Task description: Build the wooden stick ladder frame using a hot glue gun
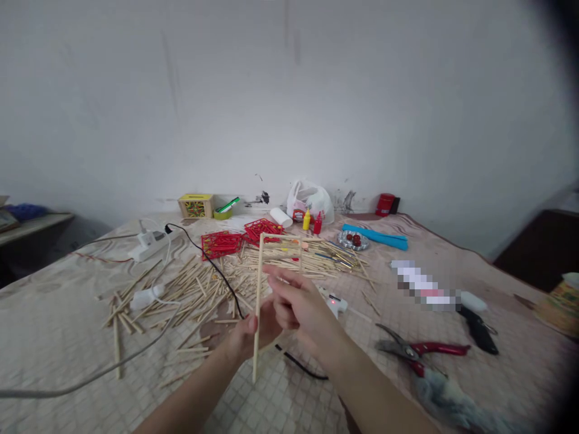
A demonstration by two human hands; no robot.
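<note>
Near the middle of the view stands a light wooden stick frame [259,301], made of long uprights joined by short crossbars near the top. My left hand [261,322] is closed around its lower part, with the thumb against the near upright. My right hand [301,304] is just above, its index finger reaching out to the same upright at about the crossbar's height. The other fingers of that hand are partly curled, and I see nothing held in them. Just behind the right hand lies a white glue gun [335,304] with a small red light, partly hidden.
Loose wooden sticks [194,292] cover the table's middle. Red racks [221,244], a power strip [156,244] and a black cable [217,271] lie around them. Pruning shears [414,349] and a black-handled tool [479,331] are at right. Paint bottles [307,220] stand behind.
</note>
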